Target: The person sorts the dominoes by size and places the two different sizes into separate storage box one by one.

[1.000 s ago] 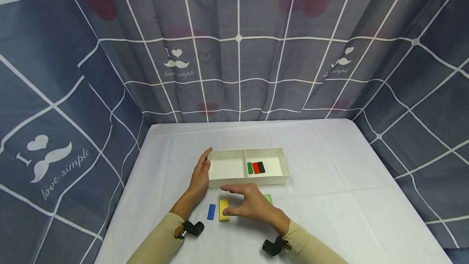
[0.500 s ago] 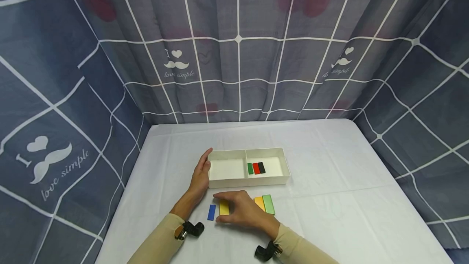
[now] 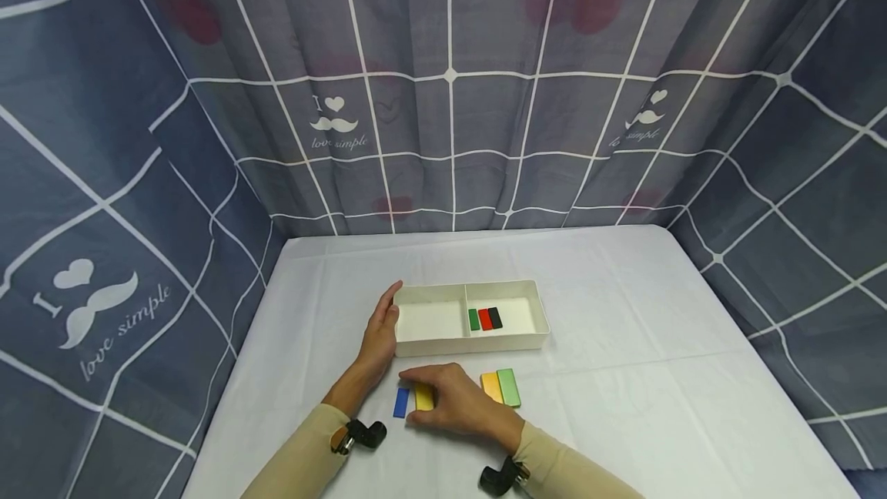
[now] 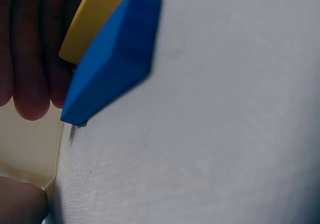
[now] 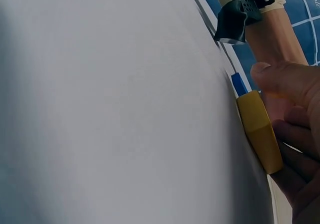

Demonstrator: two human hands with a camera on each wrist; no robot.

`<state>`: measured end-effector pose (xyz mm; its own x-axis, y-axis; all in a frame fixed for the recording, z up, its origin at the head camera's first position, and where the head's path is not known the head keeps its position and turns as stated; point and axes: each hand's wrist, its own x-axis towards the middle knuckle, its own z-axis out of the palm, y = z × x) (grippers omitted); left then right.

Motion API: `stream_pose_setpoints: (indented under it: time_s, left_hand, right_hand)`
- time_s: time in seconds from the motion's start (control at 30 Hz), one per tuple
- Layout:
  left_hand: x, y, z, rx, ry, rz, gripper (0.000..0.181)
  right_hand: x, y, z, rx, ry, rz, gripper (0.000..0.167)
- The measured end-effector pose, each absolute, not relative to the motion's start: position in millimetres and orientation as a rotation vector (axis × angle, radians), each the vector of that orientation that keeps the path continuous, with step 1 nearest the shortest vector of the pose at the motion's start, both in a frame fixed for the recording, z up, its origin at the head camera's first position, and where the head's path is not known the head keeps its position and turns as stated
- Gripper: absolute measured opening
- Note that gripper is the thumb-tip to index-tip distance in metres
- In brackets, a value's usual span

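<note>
My left hand rests with straight fingers along the left end of a white two-compartment box. Its thumb touches the box near a corner in the left wrist view. My right hand arches over a yellow block, thumb and fingers spread apart. Those fingertips reach past the yellow block, towards a blue block just left of it. In the right wrist view, the thumb stands clear of the yellow block; any finger contact with the blocks is hard to tell.
An orange-yellow block and a light green block lie side by side, right of my right hand. Green, red and black pieces lie in the box's right compartment. A white cloth covers the table; checked curtains surround it.
My right hand has moved left over the yellow block, towards the blue one, with its thumb and fingers still spread. The orange-yellow block has come into view. My left hand and the box stay put.
</note>
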<state>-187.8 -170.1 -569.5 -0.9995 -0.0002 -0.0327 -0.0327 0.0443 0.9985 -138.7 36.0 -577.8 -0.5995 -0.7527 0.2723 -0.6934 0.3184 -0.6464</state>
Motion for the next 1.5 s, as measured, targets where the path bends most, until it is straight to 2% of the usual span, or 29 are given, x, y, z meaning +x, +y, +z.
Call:
stream_pose_setpoints:
  time_s: [1.5]
  left_hand:
    - [-187,-170,-568,-0.036,2.236,2.173,0.051]
  right_hand:
    - [-131,16,-580,-1.445,2.718,-0.939,0.051]
